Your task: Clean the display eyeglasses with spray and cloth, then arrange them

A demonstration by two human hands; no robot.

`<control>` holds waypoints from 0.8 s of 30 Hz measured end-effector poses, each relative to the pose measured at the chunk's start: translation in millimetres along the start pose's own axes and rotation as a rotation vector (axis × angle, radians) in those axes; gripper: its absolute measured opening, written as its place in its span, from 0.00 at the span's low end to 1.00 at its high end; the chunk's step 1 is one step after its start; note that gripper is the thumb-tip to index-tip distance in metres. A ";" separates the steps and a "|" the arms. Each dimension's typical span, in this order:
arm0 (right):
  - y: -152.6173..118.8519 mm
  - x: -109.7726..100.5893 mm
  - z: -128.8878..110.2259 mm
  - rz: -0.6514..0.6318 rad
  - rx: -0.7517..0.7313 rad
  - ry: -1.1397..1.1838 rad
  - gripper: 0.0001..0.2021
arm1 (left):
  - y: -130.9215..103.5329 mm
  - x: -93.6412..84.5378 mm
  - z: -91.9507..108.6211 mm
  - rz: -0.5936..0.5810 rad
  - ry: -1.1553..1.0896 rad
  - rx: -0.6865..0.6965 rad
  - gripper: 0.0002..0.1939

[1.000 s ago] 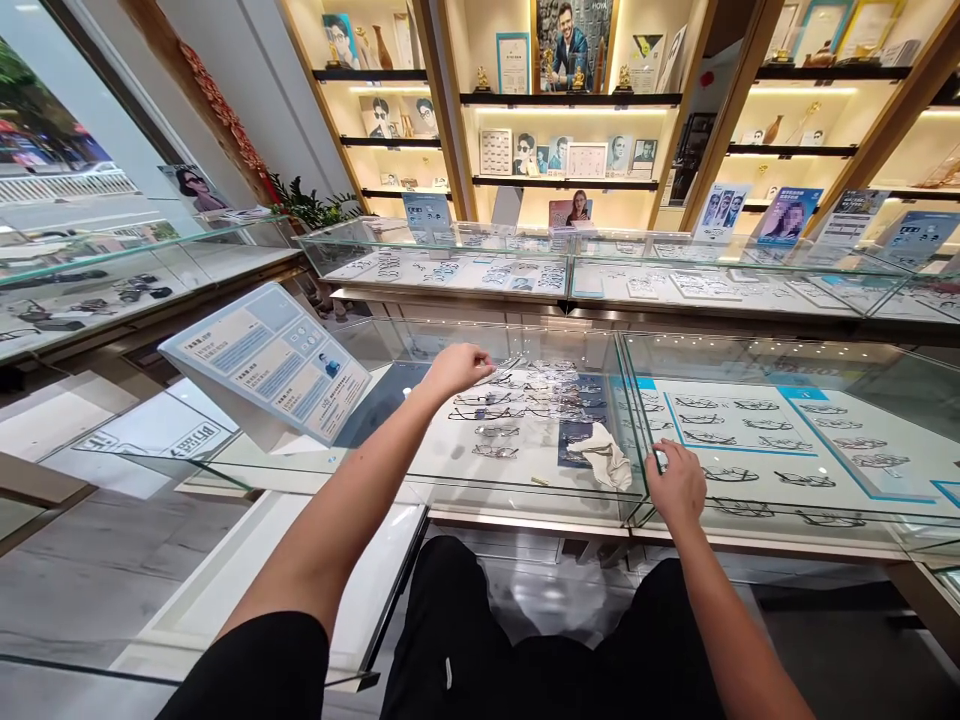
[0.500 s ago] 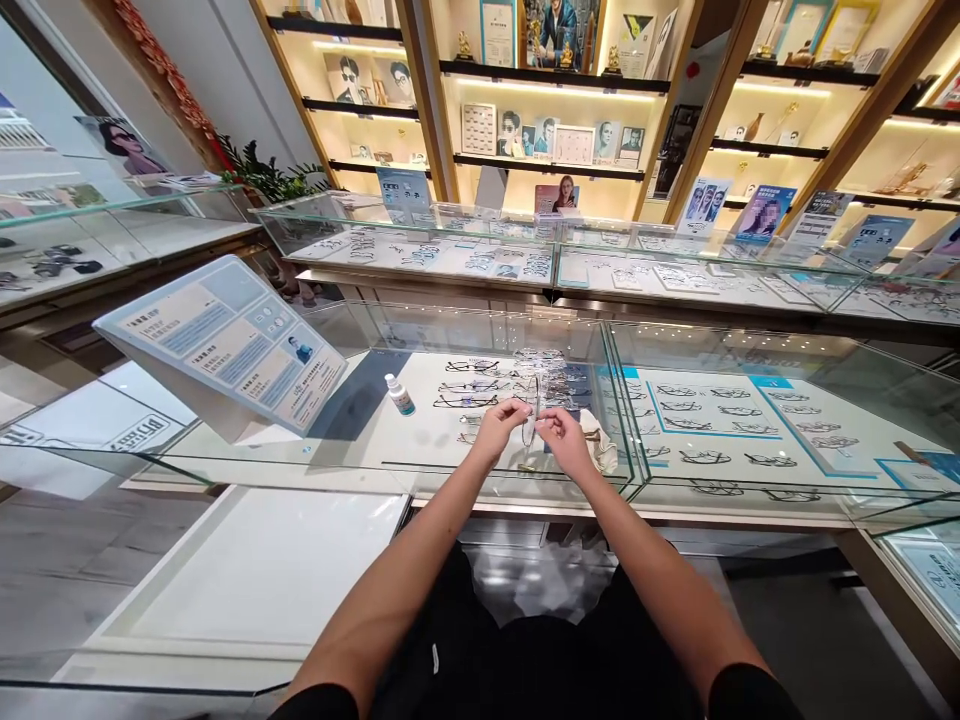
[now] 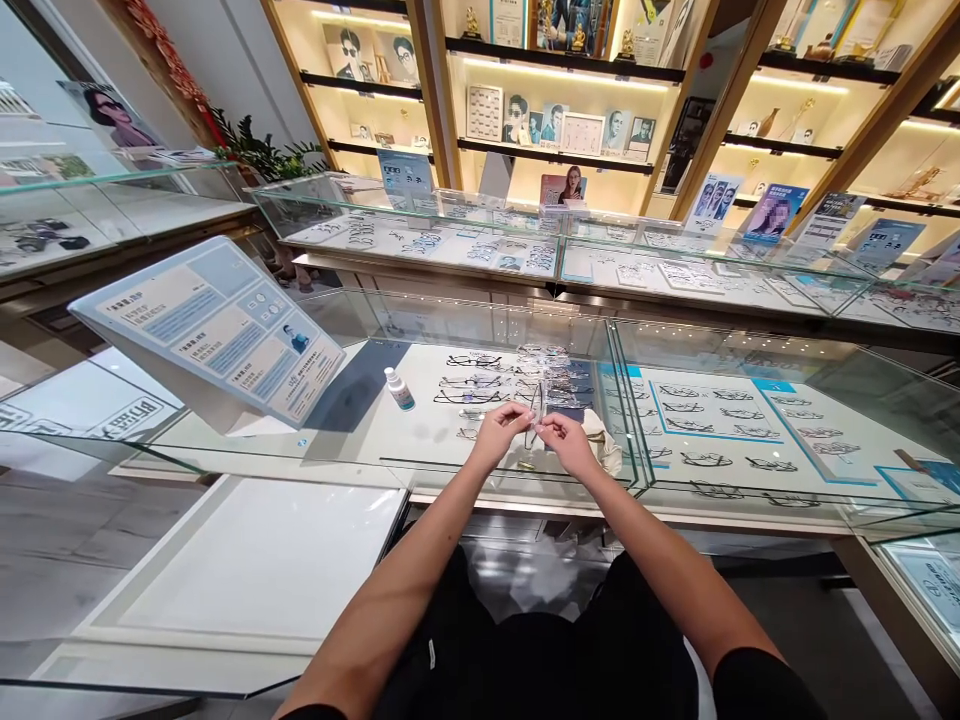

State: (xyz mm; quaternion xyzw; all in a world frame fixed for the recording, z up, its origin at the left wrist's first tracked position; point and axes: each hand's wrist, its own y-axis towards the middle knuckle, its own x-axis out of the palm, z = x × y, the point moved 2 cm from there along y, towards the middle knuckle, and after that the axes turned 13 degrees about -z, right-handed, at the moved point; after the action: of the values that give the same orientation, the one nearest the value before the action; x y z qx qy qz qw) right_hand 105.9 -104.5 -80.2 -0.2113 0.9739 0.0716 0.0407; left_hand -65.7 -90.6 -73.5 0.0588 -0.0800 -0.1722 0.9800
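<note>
A thin-framed pair of glasses (image 3: 538,400) is held upright between my two hands above the glass counter. My left hand (image 3: 501,432) pinches it from the left, and my right hand (image 3: 568,440) pinches it from the right, the fingertips nearly meeting. Beyond and left of my hands lie rows of glasses (image 3: 471,382) in the display case. A pale cloth (image 3: 604,445) is just right of my right hand. A small white bottle (image 3: 400,390) with a blue-green label stands to the left.
A large tilted sign (image 3: 217,330) stands on the left of the counter (image 3: 360,470). An open white drawer (image 3: 255,560) juts out at the lower left. More framed glasses (image 3: 705,459) lie in the case at right. Another glass showcase (image 3: 450,250) runs behind.
The view has shifted slightly, with the shelves higher in the frame. Both hands still hold the glasses at nearly the same spot, the fingertips a little closer together.
</note>
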 end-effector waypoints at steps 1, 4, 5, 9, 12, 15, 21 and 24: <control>-0.4 -0.3 0.4 0.015 -0.002 0.005 0.22 | -0.2 0.5 0.1 -0.004 -0.003 -0.001 0.21; -1.7 -1.2 0.4 0.056 -0.006 0.016 0.22 | -0.1 1.0 -0.4 -0.010 -0.010 -0.008 0.22; -2.2 -1.4 0.2 0.067 -0.007 0.017 0.22 | 0.0 0.9 -0.8 -0.011 -0.013 -0.011 0.23; -4.0 -1.2 -1.3 0.099 -0.014 0.018 0.21 | 0.7 0.0 -2.7 -0.009 -0.028 -0.026 0.23; -4.9 -0.4 -2.7 0.102 -0.017 0.013 0.21 | 1.2 -0.5 -3.8 -0.003 -0.030 -0.030 0.24; -4.6 0.1 -3.5 0.097 -0.017 0.004 0.22 | 1.6 -0.5 -4.7 0.000 -0.030 -0.034 0.24; -8.8 1.0 -3.1 0.150 -0.001 -0.036 0.22 | 3.8 -0.2 -7.4 -0.011 -0.075 -0.027 0.24; -18.6 -1.9 -13.4 0.185 0.035 -0.156 0.19 | 4.8 -1.0 -8.7 -0.008 -0.089 -0.015 0.24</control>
State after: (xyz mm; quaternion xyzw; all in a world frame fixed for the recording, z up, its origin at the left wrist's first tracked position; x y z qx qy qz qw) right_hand 114.8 -122.6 -69.1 -0.1137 0.9842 0.0741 0.1134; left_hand -63.5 -85.1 -81.4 0.0442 -0.1219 -0.1791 0.9753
